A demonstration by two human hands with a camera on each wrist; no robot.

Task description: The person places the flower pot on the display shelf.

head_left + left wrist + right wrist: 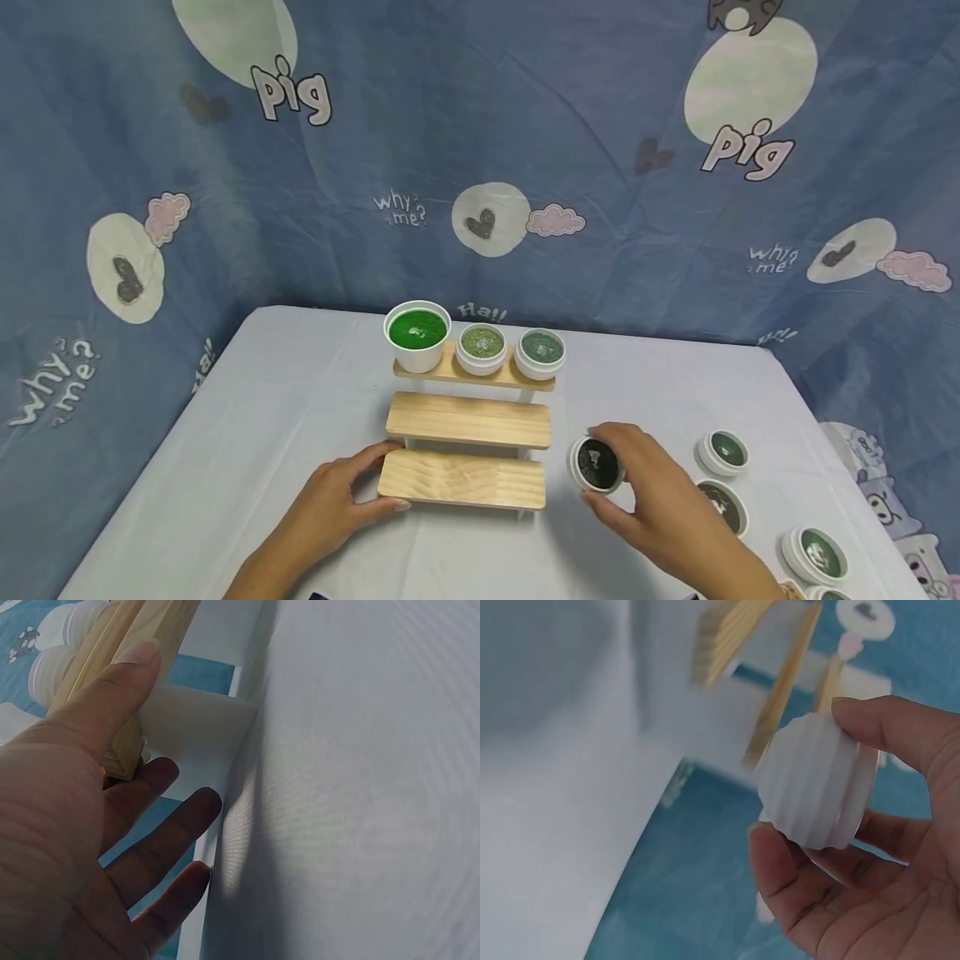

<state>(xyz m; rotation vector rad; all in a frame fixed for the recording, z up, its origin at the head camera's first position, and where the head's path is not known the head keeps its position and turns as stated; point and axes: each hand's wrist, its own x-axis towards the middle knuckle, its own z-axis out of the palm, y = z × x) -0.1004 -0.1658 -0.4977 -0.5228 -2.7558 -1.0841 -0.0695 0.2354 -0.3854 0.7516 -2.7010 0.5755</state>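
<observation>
While the left hand (337, 500) is pinching the stand (461, 479), the right hand (663, 500) is gripping a cup (597, 464) beside it, seemingly for shelving, and is needing a level set-down.

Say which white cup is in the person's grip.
The black-centred cup, pinched in the right hand; the other cups rest on the wooden rack or the table.
</observation>
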